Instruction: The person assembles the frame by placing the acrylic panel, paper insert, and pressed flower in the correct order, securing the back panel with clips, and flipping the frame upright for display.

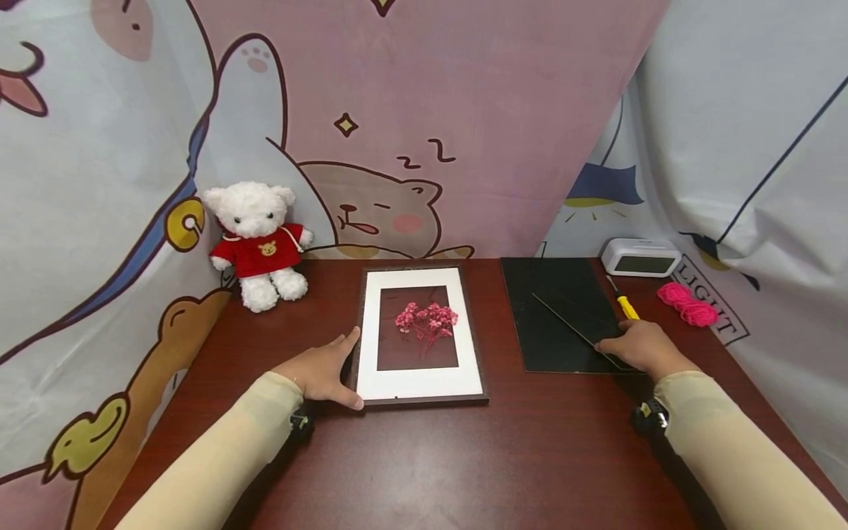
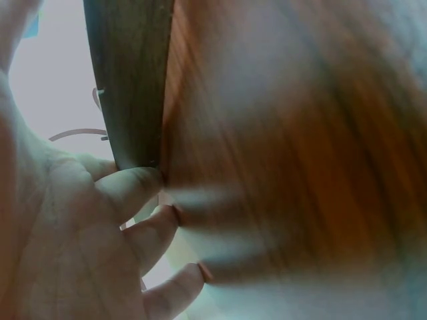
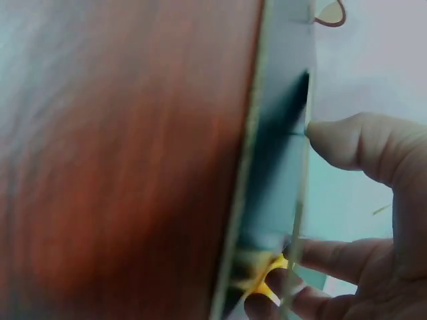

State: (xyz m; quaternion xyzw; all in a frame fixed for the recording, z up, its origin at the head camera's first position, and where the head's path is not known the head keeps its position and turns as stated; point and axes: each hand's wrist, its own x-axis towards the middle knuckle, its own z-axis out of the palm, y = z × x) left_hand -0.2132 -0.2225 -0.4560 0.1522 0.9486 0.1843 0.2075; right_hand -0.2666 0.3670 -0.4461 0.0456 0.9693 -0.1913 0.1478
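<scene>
A dark-rimmed picture frame [image 1: 418, 384] lies flat on the table, with a white mat and pink dried flowers [image 1: 427, 324] inside. My left hand [image 1: 322, 370] rests against its left edge, thumb by the near corner; in the left wrist view, spread fingers [image 2: 150, 243] touch the frame's dark side [image 2: 130, 87]. My right hand [image 1: 645, 347] holds a thin, straight, light-coloured strip [image 1: 563, 321] above a black board [image 1: 523, 331]. Seen from the right wrist, thumb and fingers meet this strip [image 3: 300, 193]; whether it is a stick or a sheet's edge is unclear.
A screwdriver with a yellow handle [image 1: 626, 307] lies beyond the right hand. Farther right are a skein of pink yarn [image 1: 687, 304] and a white digital clock [image 1: 640, 258]. A white teddy bear [image 1: 255, 246] in red sits back left, against the printed cloth [image 1: 503, 110].
</scene>
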